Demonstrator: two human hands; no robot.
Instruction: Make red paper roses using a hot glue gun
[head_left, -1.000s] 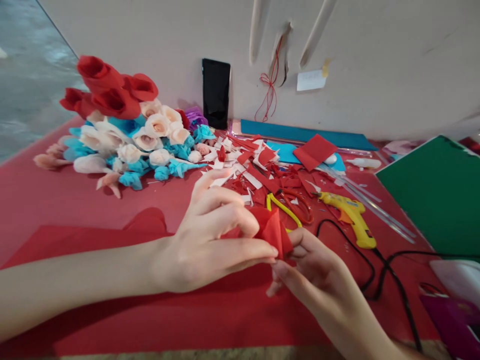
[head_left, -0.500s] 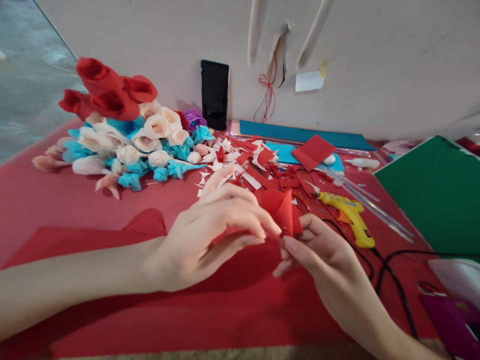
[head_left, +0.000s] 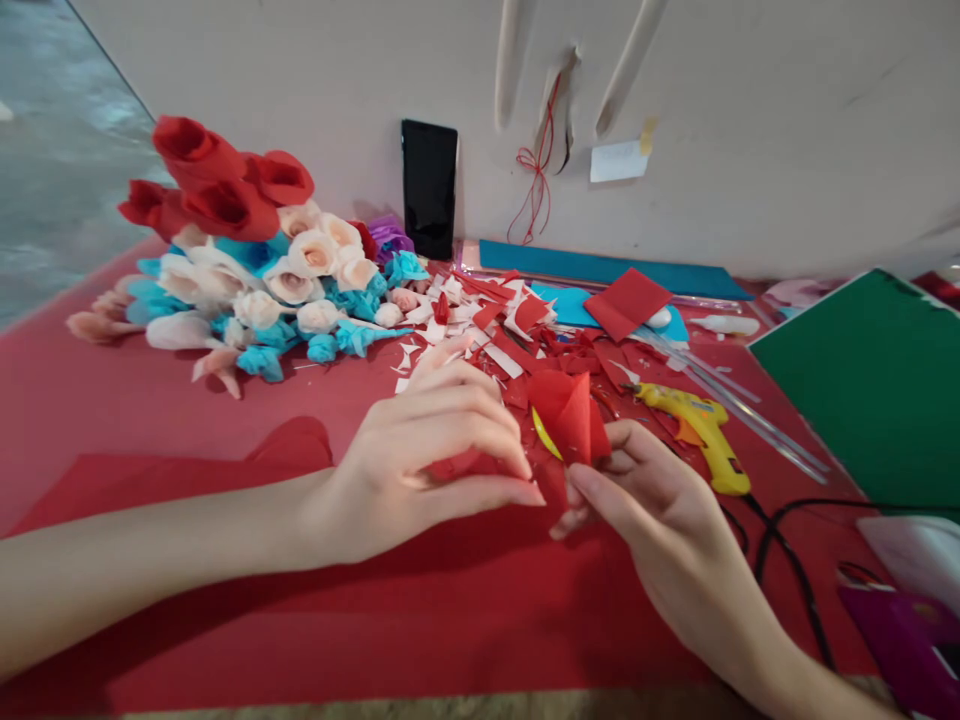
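Observation:
My right hand (head_left: pixel 660 510) pinches a red paper flower (head_left: pixel 577 415) near its base, with the thumb in front and the fingers behind. The flower is a rolled cone of overlapping red petals, pointed at the top. Just left of it is my left hand (head_left: pixel 442 450), apart from the flower. Its fingers are loosely curved and spread, the thumb and index tips close together, with nothing visible between them. A narrow yellow curved piece (head_left: pixel 547 434) shows beside the flower; what it belongs to is hidden. Under both hands lies a large red sheet (head_left: pixel 337 630).
Finished red, cream and blue paper flowers (head_left: pixel 292 280) are heaped at left. Red and white scraps (head_left: pixel 510 340) lie behind my hands. A yellow glue gun (head_left: pixel 701 430) with a black cord rests at right, near a green board (head_left: pixel 862 390). A phone (head_left: pixel 430 190) leans on the wall.
My left hand has drawn back leftward, away from the flower. My right hand has shifted slightly right with the flower, and the yellow piece has come into view.

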